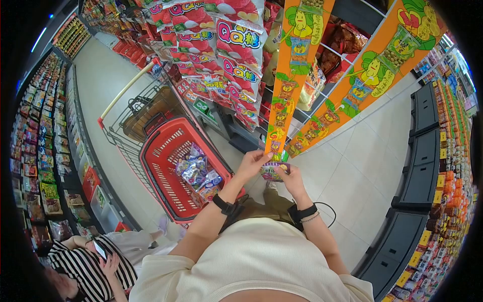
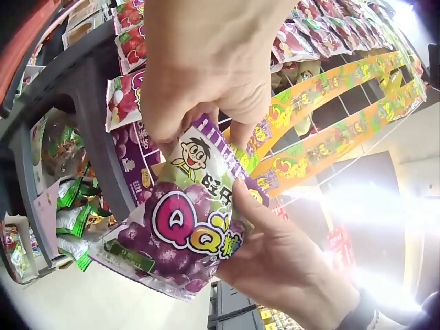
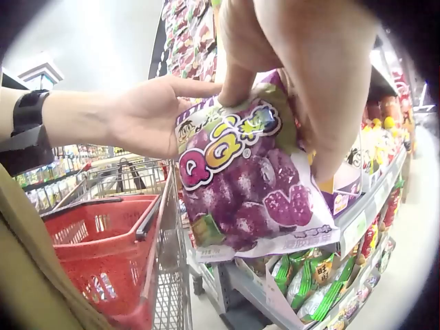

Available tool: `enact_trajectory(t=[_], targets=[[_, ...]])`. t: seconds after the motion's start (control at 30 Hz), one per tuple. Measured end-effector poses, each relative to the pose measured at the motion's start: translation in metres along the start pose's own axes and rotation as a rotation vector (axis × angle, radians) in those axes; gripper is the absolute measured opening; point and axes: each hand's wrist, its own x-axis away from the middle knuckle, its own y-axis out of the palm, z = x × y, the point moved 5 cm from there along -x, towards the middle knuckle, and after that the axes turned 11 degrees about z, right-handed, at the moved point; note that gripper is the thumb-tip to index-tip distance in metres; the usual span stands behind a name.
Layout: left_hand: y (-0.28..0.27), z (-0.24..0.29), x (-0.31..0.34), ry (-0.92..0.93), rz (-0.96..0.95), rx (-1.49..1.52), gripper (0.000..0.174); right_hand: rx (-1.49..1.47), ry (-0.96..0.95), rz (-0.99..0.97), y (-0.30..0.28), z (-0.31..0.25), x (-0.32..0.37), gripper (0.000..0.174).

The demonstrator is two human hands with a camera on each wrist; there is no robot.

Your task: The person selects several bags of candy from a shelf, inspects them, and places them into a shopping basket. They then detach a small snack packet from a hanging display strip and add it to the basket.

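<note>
Here, one purple QQ bag (image 1: 270, 172) is pinched near its top by left hand (image 1: 253, 165) and right hand (image 1: 292, 181). Packets (image 1: 196, 168) are held in red basket (image 1: 163, 176).

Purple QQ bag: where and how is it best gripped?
Pinch the bag by its striped top seal, coming from above the top edge, thumb in front and fingers behind. The seal is a thin, flat strip, while the body below bulges and would likely give or slip.

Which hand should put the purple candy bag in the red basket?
Probably the left hand. The red basket is on that side, and that hand already touches the purple candy bag. The right hand is farther away.
</note>
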Motion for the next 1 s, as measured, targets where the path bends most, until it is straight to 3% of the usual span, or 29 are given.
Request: enact_trajectory(t=[0.2, 0.37, 1.0], targets=[[0.0, 0.001, -0.001, 0.046, 0.025, 0.062, 0.028, 0.147, 0.022, -0.057, -0.001, 0.009, 0.001, 0.021], [0.0, 0.004, 0.0, 0.072, 0.046, 0.044, 0.028, -0.109, 0.084, 0.031, 0.002, -0.005, 0.003, 0.023], [0.004, 0.003, 0.0, 0.102, 0.062, 0.062, 0.027, -0.102, 0.029, 0.163, 0.005, 0.007, -0.003, 0.026]])
